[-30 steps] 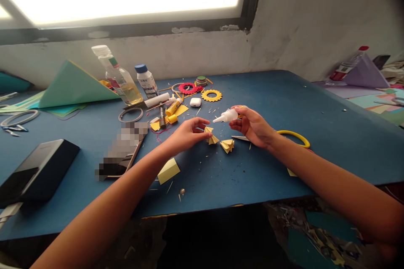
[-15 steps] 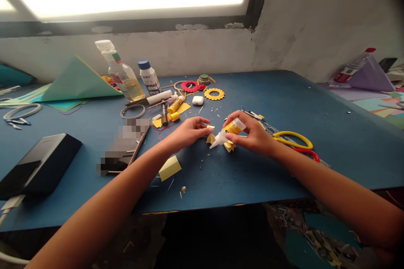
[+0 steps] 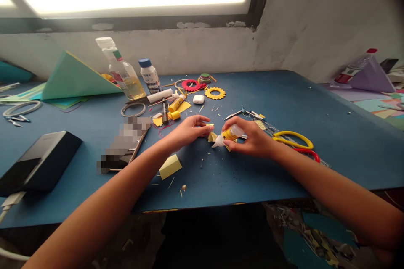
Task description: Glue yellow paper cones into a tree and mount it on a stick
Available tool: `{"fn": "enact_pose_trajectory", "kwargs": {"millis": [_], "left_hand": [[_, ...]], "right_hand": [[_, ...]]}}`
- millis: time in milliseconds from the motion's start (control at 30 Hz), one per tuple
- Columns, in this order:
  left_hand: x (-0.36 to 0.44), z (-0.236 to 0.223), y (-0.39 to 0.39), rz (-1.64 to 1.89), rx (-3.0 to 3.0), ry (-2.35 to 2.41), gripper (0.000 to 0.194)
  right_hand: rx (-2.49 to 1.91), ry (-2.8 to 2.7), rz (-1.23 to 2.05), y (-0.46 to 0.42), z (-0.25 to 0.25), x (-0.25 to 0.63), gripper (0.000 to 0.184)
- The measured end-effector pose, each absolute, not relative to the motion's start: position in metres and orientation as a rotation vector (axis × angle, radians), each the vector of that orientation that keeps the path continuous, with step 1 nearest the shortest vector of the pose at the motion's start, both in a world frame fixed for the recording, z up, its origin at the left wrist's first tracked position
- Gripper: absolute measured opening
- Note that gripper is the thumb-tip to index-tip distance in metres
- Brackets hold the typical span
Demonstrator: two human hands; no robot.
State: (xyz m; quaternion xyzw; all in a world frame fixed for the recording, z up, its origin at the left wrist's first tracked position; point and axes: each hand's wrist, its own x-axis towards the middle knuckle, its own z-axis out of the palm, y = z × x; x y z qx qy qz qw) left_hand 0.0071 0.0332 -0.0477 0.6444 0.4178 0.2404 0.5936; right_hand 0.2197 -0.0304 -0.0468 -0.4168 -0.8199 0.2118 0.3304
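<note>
Pleated yellow paper (image 3: pixel 212 138) is at the middle of a blue bench (image 3: pixel 233 185), pinched between the left grip's (image 3: pixel 192 129) thumb and fingers, apparently for steadiness. The right grip (image 3: pixel 252 135), wrapped around a squeeze bottle (image 3: pixel 231 133), points its nozzle (image 3: pixel 217 143) down beside the paper, likely so the contents flow. A creased sheet (image 3: pixel 171 167) lies nearer the person.

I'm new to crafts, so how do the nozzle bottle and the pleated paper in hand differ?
The nozzle bottle is translucent with a yellow label; the pleated paper is plain yellow. The right hand holds the bottle nozzle-down; the left hand holds the paper. Both show yellow.
</note>
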Motion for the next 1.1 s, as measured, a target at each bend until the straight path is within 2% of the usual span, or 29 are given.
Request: {"fn": "enact_pose_trajectory", "kwargs": {"millis": [233,600,1100], "left_hand": [[0.007,-0.050,0.035,0.566,1.451,0.943,0.051],[0.008,-0.052,0.037,0.601,1.348,0.938,0.046],[0.010,-0.052,0.036,0.620,1.302,0.926,0.044]], "right_hand": [[-1.154,-2.072,0.609,-0.031,-0.045,0.217,0.022],[-1.226,-1.551,0.547,-0.019,-0.048,0.223,0.024],[-1.265,-1.643,0.539,-0.021,-0.049,0.218,0.028]]}}
